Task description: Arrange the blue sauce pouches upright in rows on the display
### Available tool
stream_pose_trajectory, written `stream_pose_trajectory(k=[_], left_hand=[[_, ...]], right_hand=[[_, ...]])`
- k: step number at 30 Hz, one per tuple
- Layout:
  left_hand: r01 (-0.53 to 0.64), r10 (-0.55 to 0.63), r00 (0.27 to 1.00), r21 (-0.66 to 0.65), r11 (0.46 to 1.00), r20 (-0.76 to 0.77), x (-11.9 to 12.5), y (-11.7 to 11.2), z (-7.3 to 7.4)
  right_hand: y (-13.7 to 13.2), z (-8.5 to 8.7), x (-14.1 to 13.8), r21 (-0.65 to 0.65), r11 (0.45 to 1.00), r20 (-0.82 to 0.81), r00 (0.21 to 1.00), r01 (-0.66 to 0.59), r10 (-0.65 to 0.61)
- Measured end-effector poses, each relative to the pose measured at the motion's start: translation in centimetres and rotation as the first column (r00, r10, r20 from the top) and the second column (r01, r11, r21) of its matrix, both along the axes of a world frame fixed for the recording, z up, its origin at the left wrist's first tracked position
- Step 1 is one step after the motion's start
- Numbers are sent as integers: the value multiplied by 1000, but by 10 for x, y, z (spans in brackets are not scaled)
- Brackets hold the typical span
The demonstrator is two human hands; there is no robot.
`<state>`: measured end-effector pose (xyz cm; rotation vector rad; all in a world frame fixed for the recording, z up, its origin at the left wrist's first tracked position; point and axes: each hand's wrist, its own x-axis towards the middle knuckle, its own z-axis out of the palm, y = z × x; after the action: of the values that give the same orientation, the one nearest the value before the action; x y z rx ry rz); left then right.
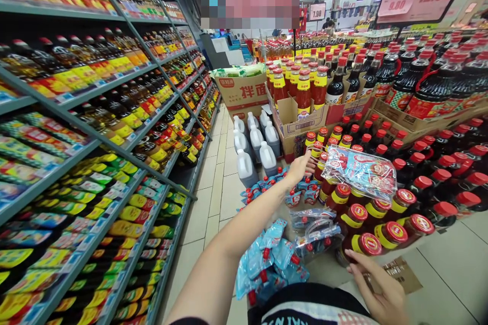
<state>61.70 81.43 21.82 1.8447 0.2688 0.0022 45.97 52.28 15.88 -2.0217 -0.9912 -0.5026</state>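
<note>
Bottles (396, 233) packed cap to cap bed the clear packet (360, 172) that the left hand (303, 166) touches (whether it grips, I cannot tell), while the right hand (377, 292), fingers apart, seems to steady a front bottle (365, 245).

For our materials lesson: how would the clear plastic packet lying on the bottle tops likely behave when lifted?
The packet looks crinkled and thin, so probably floppy and light. Its glossy film may be slippery. It rests across round caps, so a push would likely slide it off.
</note>
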Motion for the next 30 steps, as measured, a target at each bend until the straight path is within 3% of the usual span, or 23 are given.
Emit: stream_pose_trajectory(k=[1, 3, 7, 11, 15, 19, 24, 27, 30], left_hand=[[37, -46, 997, -128, 991, -63, 6, -9, 5], [93, -131, 981, -247, 965, -143, 12, -28, 11], [2, -76, 975, -329, 944, -211, 15, -54, 16], [-53, -20, 979, -350, 935, -203, 18, -62, 24], [-71, 24, 991, -368, 927, -131, 18, -71, 29], [-2, 56, 989, -362, 932, 139, 7, -84, 41], [90, 38, 827, -199, 976, 560, -41, -72, 87], [-23, 146, 755, -197, 980, 639, -92, -48, 114], [-197, 314, 702, -249, 948, 639, -149, -22, 124]], right_hand=[[0, -2, 1, -35, 999, -22, 999, -39, 39], [3, -7, 1, -122, 986, -71, 992, -117, 109], [20, -16, 1, -334, 933, -136, 986, -135, 94], [42, -28, 2, -499, 845, -192, 975, -194, 111], [57, -38, 4, -538, 829, -186, 981, -152, 60], [65, -42, 8, -624, 779, -146, 988, -51, -52], [70, -46, 13, -640, 768, -112, 991, -20, -68], [66, -65, 17, -550, 835, -50, 998, 13, -48], [61, -96, 38, -379, 924, 35, 997, -48, 67]])
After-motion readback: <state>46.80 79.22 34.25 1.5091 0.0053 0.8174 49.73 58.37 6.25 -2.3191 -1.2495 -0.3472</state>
